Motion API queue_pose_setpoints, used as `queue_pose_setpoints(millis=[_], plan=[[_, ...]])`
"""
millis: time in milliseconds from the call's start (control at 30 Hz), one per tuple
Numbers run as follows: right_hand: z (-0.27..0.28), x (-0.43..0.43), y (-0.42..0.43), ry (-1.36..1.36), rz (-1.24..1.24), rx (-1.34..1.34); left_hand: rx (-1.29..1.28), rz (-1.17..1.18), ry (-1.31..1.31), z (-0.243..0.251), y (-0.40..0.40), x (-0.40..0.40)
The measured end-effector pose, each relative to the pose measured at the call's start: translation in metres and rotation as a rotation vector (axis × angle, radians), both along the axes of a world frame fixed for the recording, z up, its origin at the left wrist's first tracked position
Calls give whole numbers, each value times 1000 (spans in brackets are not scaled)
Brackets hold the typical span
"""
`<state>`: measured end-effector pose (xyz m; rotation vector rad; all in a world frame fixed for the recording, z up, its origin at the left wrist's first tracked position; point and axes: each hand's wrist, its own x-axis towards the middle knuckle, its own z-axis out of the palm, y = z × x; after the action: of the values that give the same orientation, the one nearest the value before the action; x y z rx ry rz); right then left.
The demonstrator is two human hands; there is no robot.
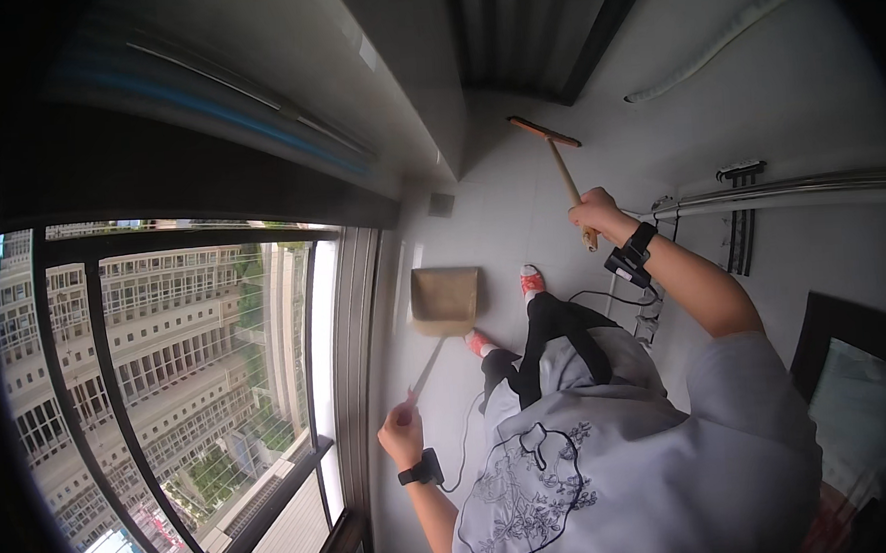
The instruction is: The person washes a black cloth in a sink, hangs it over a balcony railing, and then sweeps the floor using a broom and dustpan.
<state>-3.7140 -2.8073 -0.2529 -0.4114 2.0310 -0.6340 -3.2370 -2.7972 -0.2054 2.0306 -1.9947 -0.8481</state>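
My left hand (pixel 402 435) is closed around the end of a long, thin handle. That handle leads to a tan dustpan (pixel 446 297), which is at floor level in front of my feet. In my right hand (pixel 602 214) is a T-shaped broom or squeegee (pixel 563 169) with a light wooden handle. Its narrow orange-brown head, dark along one edge, points away from me toward the far end of the space. From here I cannot tell whether the head touches the floor or the wall.
A barred window (pixel 193 380) runs along the left. A square floor drain (pixel 440 204) lies beyond the dustpan. Metal rails (pixel 784 185) stick out at the right, near a ribbed hose (pixel 716 44). Cables hang from both wrist straps, and a dark-framed panel (pixel 862 382) stands at the lower right.
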Motion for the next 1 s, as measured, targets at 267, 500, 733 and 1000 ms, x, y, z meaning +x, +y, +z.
queue_pose_setpoints(millis=[267,500,733,1000], plan=[[-109,-104,-61,-141,-307,-60,39,-245,-169,-8,-33,-105],[-80,-32,3,-80,-134,161,-65,-425,-173,-40,-48,-165],[-8,13,115,-513,-67,201,-134,-471,-172,-50,-49,-177],[49,-13,134,-493,-365,82,-114,-478,-183,-41,-61,-182]])
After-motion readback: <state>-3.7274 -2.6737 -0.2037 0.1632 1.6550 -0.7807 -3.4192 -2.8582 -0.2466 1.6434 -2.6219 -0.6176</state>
